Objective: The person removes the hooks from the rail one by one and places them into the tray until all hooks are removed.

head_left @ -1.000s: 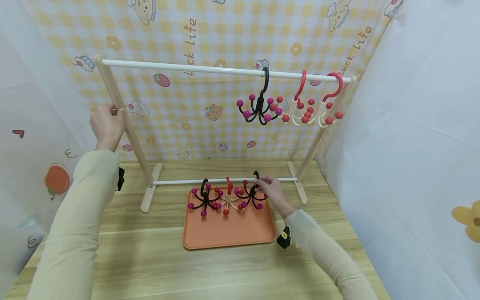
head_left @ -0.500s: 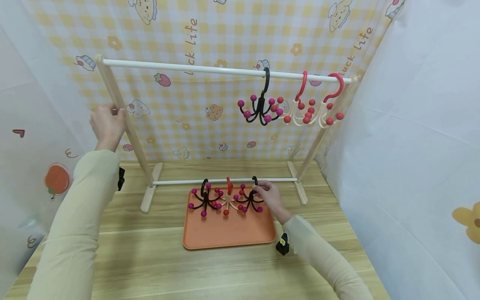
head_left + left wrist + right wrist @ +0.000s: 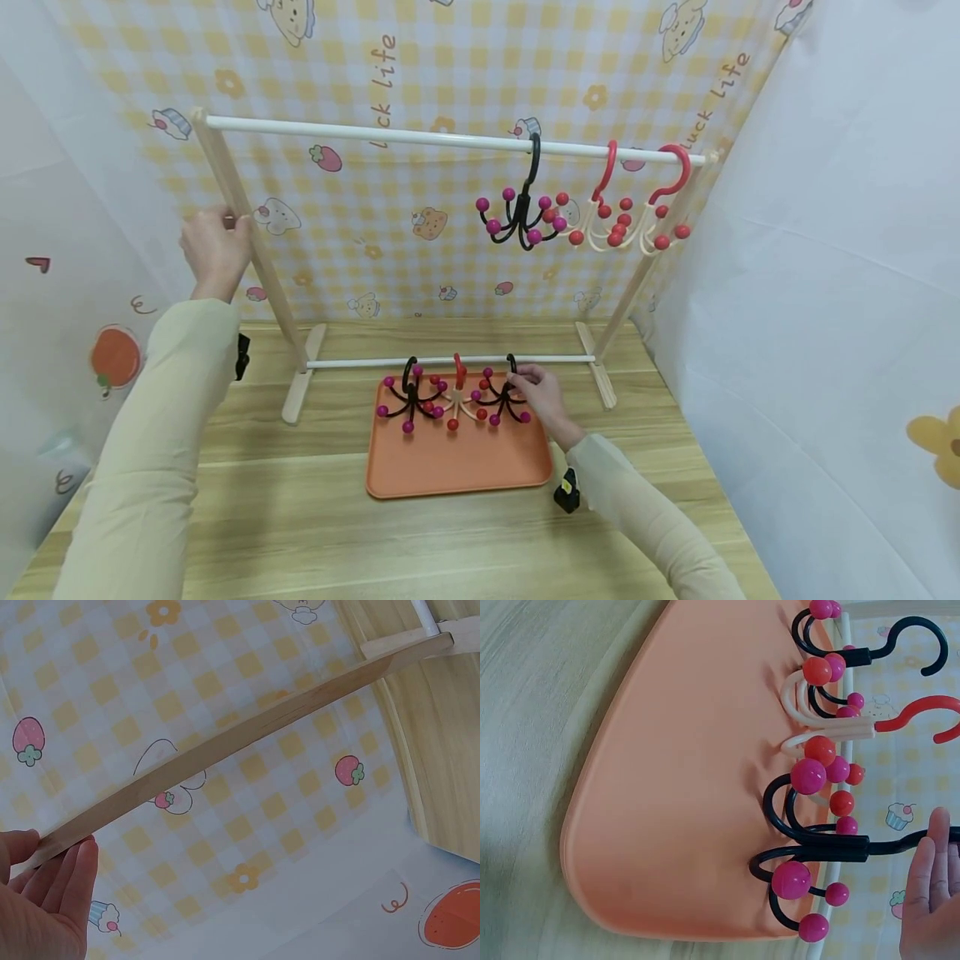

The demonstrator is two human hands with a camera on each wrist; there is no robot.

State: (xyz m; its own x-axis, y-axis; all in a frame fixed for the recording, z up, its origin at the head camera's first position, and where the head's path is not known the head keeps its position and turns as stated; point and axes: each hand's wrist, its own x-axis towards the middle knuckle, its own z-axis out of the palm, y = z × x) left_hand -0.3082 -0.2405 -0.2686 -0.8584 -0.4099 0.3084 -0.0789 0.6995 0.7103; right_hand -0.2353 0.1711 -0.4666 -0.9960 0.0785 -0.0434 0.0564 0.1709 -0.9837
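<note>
My left hand (image 3: 216, 248) grips the left wooden post (image 3: 247, 731) of a hanging rack partway up, thumb on one side and fingers on the other in the left wrist view. My right hand (image 3: 542, 395) pinches the hook of a black multi-arm hanger (image 3: 832, 847) with magenta ball tips, at the right end of the orange tray (image 3: 457, 462). Beside it on the tray stand a cream hanger (image 3: 844, 729) with a red hook and red balls, and a second black hanger (image 3: 410, 396). The right thumb is out of sight in the right wrist view.
From the rack's white top rail (image 3: 337, 130) hang a black hanger (image 3: 522, 208) and two red-hooked cream hangers (image 3: 600, 192), towards the right end. A white lower bar (image 3: 360, 363) runs behind the tray. Patterned cloth (image 3: 450, 275) backs the wooden table (image 3: 315, 533).
The right hand has lowered the black hanger a little onto the tray and then turned it slightly. The left hand keeps its grip on the post.
</note>
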